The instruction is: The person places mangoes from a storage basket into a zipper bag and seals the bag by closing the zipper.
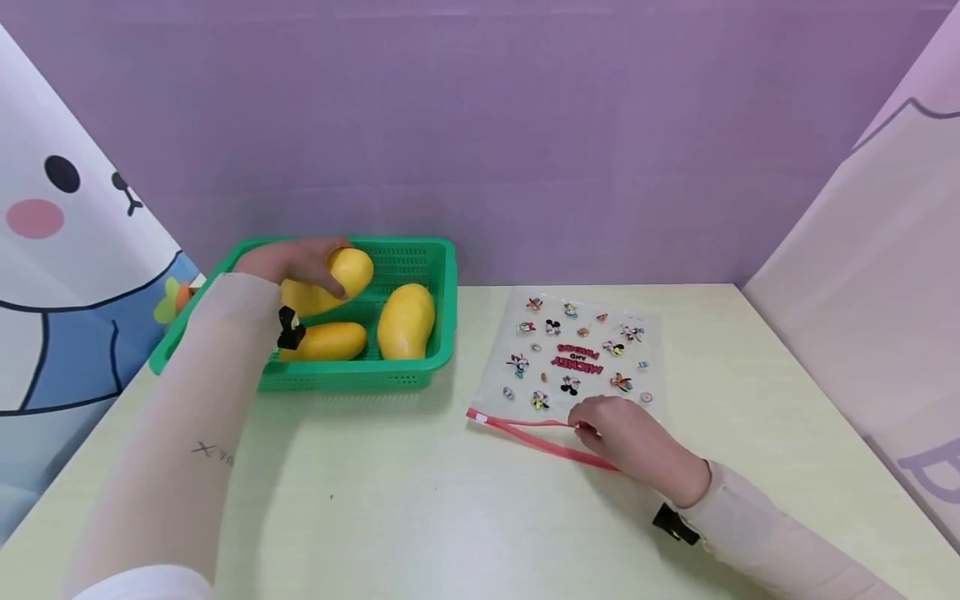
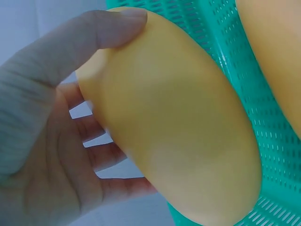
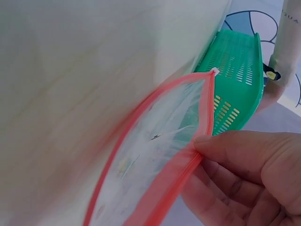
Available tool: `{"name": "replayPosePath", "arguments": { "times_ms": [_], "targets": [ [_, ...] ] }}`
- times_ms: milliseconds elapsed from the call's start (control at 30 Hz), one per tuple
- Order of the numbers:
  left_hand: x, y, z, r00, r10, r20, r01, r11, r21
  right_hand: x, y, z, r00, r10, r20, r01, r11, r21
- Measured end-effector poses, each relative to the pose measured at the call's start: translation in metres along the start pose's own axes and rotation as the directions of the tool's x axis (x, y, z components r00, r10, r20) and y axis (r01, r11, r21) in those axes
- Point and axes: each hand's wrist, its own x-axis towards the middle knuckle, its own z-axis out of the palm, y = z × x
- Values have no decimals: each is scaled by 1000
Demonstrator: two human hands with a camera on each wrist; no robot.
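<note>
My left hand (image 1: 296,260) grips a yellow mango (image 1: 354,269) inside the green basket (image 1: 442,325). In the left wrist view the thumb lies over one end of that mango (image 2: 178,113), with the fingers around its far side. Two more yellow mangoes lie in the basket: one (image 1: 407,323) at the right, one (image 1: 330,342) at the front. My right hand (image 1: 637,446) pinches the red-edged rim of a clear zip bag (image 1: 540,350) printed with cartoon figures. The right wrist view shows the bag's mouth (image 3: 164,169) parted, its upper lip between thumb and fingers.
The basket stands at the back left of the pale table (image 1: 390,500), and the bag lies flat to its right. A purple cloth (image 1: 480,142) hangs behind the table. Printed sheets (image 1: 67,275) border the sides.
</note>
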Motion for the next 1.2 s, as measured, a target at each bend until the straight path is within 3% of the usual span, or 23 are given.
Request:
{"name": "replayPosePath", "arguments": {
  "times_ms": [433, 733, 1200],
  "targets": [
    [-11, 9, 3, 990, 105, -96, -102, 994, 42, 3, 3, 4, 1000, -14, -7, 14, 1000, -9],
    [-14, 22, 11, 971, 183, -154, -172, 982, 84, 4, 5, 1, 1000, -1, -16, 1, 1000, -26],
    [-35, 41, 11, 948, 206, -241, -180, 975, 128, 4, 6, -1, 998, 0, -69, -3, 999, -40]
  ]
}}
